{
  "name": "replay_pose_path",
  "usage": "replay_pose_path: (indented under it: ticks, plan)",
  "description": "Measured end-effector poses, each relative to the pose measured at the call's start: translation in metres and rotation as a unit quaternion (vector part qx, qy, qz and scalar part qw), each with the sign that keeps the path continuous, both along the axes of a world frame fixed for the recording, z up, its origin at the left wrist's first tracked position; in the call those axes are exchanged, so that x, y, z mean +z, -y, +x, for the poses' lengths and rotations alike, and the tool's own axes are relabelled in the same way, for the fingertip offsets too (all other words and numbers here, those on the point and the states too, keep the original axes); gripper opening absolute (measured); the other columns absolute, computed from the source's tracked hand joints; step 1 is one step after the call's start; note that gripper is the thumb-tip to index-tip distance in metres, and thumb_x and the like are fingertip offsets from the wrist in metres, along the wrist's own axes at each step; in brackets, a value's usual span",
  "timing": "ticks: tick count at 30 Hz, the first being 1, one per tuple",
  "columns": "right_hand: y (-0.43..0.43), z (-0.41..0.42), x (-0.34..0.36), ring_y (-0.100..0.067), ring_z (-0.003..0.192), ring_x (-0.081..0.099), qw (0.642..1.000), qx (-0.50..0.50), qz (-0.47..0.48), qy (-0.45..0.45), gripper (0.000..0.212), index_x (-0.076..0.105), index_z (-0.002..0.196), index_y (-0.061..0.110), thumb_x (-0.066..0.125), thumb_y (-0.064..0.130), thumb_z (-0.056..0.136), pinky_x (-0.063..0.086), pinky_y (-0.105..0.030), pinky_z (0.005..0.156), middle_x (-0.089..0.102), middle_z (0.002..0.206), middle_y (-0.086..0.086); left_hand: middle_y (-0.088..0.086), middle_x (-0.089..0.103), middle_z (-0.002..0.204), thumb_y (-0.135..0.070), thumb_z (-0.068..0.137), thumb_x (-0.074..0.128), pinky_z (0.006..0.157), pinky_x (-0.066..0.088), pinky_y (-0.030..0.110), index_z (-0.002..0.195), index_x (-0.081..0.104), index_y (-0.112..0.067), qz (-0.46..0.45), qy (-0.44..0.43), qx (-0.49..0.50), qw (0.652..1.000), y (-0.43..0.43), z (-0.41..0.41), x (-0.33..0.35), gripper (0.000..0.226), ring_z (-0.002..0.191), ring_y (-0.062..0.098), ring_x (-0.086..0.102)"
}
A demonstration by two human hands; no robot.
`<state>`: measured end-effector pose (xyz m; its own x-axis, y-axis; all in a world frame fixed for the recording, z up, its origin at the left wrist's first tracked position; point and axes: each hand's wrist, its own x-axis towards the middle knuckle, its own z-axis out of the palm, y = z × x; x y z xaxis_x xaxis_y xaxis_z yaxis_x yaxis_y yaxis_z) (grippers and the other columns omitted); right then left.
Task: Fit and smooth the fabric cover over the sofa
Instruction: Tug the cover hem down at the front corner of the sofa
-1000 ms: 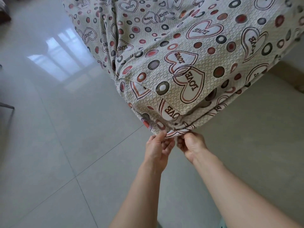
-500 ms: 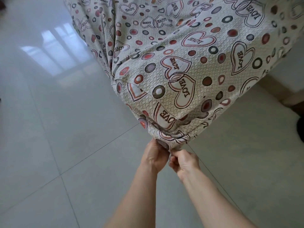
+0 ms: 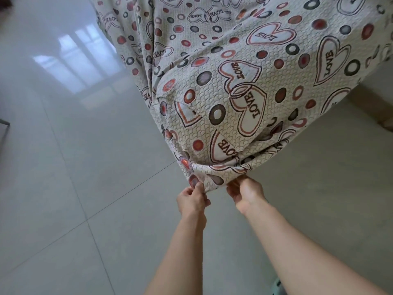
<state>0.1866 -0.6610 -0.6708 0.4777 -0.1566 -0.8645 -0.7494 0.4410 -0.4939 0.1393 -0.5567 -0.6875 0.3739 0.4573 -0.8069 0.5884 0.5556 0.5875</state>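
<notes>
Fabric cover lay draped over the corner of the sofa, cream ground, quilted texture, printed with "LOVE" hearts and red and grey rings. Its lowest corner hung down to a gathered hem just above both hands. Cover stretched fairly flat up and to the right of the grip; up and to the left of it, several vertical folds bunched along the sofa's side. A rolled crease ran across the hem between the two hands.

Left hand pinched the hem's left end, thumb and fingers closed on the cloth, a printed ring showing right at the fingertips. Right hand gripped the hem a little to the right, fingers curled under the edge, closed on the cover; fingertips mostly hidden behind the fold. Hands near each other, not touching. Both forearms bare, reaching in from below.

Below and to either side of the grip: pale glossy tiled floor, thin grout lines crossing it. Window reflection showed on the tiles far up-left of the hands.
</notes>
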Motion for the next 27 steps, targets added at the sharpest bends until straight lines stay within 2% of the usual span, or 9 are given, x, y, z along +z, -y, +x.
replay_pose_path:
  ticks: [4,8,12,15,17,19,22,25,27]
  plan:
    - [0.003,0.012,-0.013,-0.013,0.055,0.048,0.999,0.045,-0.018,0.012,0.022,0.056,0.073,0.016,0.052,0.001,0.087,0.029,-0.024,0.049,0.059,0.065,-0.003,0.006,0.048,0.061,-0.014,0.091,0.062,0.050,0.044,0.028,0.069,0.055,-0.007,0.010,-0.039,-0.054,0.998,-0.006,0.006,-0.003,0.024,0.049,0.018,0.042]
    - [0.032,0.000,-0.048,-0.018,0.039,0.047,0.973,0.106,-0.197,-0.063,0.013,0.056,0.068,0.006,0.064,0.008,0.079,0.037,-0.020,0.039,0.058,0.042,-0.006,0.008,0.048,0.065,-0.012,0.096,0.052,0.039,0.042,0.019,0.079,0.053,-0.005,-0.018,-0.082,-0.075,0.994,-0.006,0.015,-0.005,0.018,0.049,0.017,0.043]
    - [0.054,-0.022,-0.071,-0.023,0.048,0.052,0.933,0.175,-0.297,-0.102,0.031,0.058,0.085,-0.001,0.071,0.022,0.068,0.046,-0.027,0.042,0.063,0.077,-0.020,0.007,0.052,0.079,-0.019,0.099,0.045,0.055,0.048,0.028,0.090,0.051,-0.010,-0.032,-0.077,-0.062,0.995,-0.012,-0.001,-0.006,0.014,0.063,0.018,0.055]
    - [0.044,-0.023,-0.058,-0.020,0.050,0.043,0.948,0.152,-0.280,-0.023,0.021,0.060,0.086,0.001,0.067,0.020,0.083,0.033,-0.024,0.046,0.056,0.070,-0.014,0.005,0.051,0.081,-0.018,0.099,0.045,0.060,0.044,0.026,0.107,0.051,-0.013,-0.030,-0.021,-0.032,0.999,-0.021,-0.002,-0.005,0.011,0.067,0.016,0.051]
    - [0.032,-0.010,-0.046,-0.019,0.056,0.049,0.962,0.082,-0.254,0.056,0.014,0.058,0.096,0.006,0.064,0.015,0.087,0.038,-0.024,0.048,0.057,0.073,-0.005,0.003,0.057,0.092,-0.022,0.099,0.048,0.069,0.049,0.030,0.119,0.051,-0.018,-0.030,0.027,-0.029,0.999,-0.027,0.009,-0.001,0.020,0.080,0.017,0.057]
    - [0.019,0.003,-0.032,-0.017,0.075,0.058,0.963,0.051,-0.226,0.136,0.035,0.054,0.120,0.011,0.065,0.016,0.087,0.050,-0.027,0.065,0.060,0.098,-0.005,0.001,0.057,0.114,-0.028,0.098,0.052,0.079,0.052,0.036,0.133,0.047,-0.026,-0.013,0.084,-0.034,0.996,-0.032,0.021,0.004,0.035,0.102,0.018,0.058]
    - [0.003,0.016,-0.011,-0.020,0.112,0.055,0.903,0.109,-0.306,0.282,0.059,0.041,0.139,0.028,0.067,0.021,0.087,0.047,-0.032,0.097,0.041,0.135,-0.006,-0.007,0.046,0.132,-0.036,0.097,0.053,0.087,0.051,0.038,0.145,0.033,-0.034,0.024,0.180,-0.043,0.982,-0.042,0.040,0.023,0.052,0.117,0.018,0.052]
    - [-0.009,0.031,0.001,-0.023,0.116,0.053,0.863,0.146,-0.341,0.345,0.055,0.048,0.133,0.024,0.070,0.015,0.083,0.047,-0.035,0.097,0.047,0.132,-0.007,0.000,0.058,0.125,-0.036,0.092,0.061,0.084,0.054,0.037,0.144,0.036,-0.026,-0.020,0.218,-0.070,0.973,-0.051,0.067,0.044,0.058,0.105,0.019,0.061]
    - [-0.017,0.039,0.013,-0.025,0.097,0.059,0.858,0.147,-0.371,0.325,0.031,0.060,0.108,0.020,0.073,0.014,0.080,0.049,-0.037,0.086,0.060,0.110,-0.010,0.005,0.071,0.090,-0.028,0.090,0.066,0.073,0.049,0.038,0.116,0.062,-0.010,-0.035,0.217,-0.115,0.969,-0.050,0.084,0.054,0.032,0.075,0.018,0.063]
